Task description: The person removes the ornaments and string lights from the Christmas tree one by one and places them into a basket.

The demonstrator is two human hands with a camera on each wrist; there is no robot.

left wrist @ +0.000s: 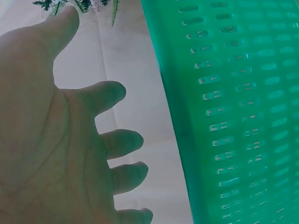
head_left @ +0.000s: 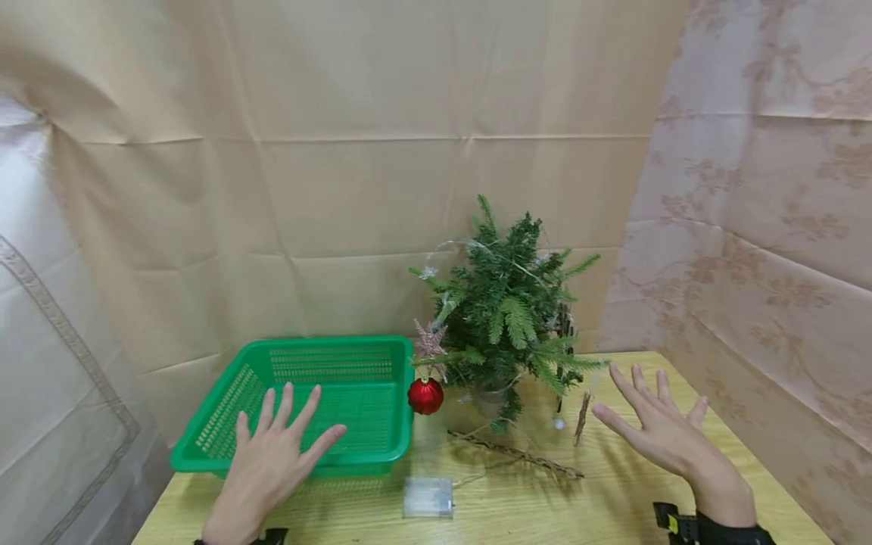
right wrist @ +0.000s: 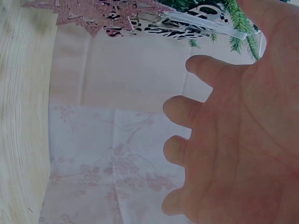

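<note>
My left hand point(head_left: 275, 458) is held with fingers spread over the front part of a green plastic basket point(head_left: 327, 344) and grips nothing. In the left wrist view the palm and fingers lie beside the basket's slotted wall point(left wrist: 177, 116). To the right of a small potted Christmas tree point(head_left: 507, 303), my right hand point(head_left: 671, 431) is also spread and holds nothing. A shiny red ball ornament point(head_left: 425, 396) and a pink glittery star point(head_left: 429, 344) hang on the tree's left side. Near the right hand hangs a narrow brown ornament point(head_left: 582, 418); a pink glittery star point(right wrist: 93, 14) shows in the right wrist view.
A clear battery box point(head_left: 428, 497) with a thin wire lies on the wooden table point(head_left: 354, 522) before the tree. Behind it is a long brown twisted piece point(head_left: 518, 453). Beige cloth point(head_left: 341, 189) hangs at the back, flowered cloth point(head_left: 783, 250) on the right.
</note>
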